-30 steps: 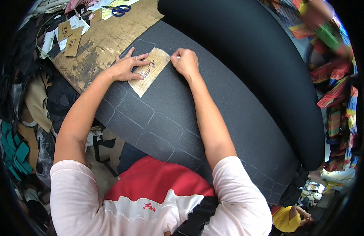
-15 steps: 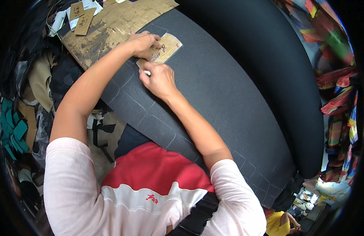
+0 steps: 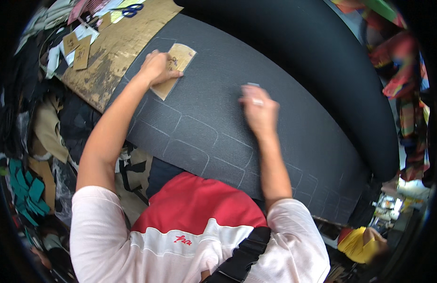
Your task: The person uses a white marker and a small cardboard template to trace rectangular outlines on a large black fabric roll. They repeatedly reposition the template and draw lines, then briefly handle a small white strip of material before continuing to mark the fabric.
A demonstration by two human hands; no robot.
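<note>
A tan cardboard template [image 3: 183, 55] with handwriting lies on the dark grey sheet material [image 3: 218, 61]. My left hand [image 3: 157, 68] grips it across its width, the thumb at its right edge and the fingers over the left part. Further right, my right hand [image 3: 260, 111] is raised apart from the template, its fingers closed and blurred. A white marking stick [image 3: 257, 102] shows in that fist. Pale outlines of rounded pieces cover the sheet's near side, below both hands.
A thick black roll [image 3: 294, 52] lies along the sheet's far side. Blue-handled scissors [image 3: 128, 10], papers and small cardboard pieces [image 3: 81, 53] rest on the worn wooden table [image 3: 105, 52]. Teal scraps [image 3: 32, 188] are heaped at the left. A person in yellow [image 3: 362, 245] is at the lower right.
My right hand has moved away from the template to the right with the white marking stick. My left hand stays on the template. The whole view has shifted, bringing the scissors into sight.
</note>
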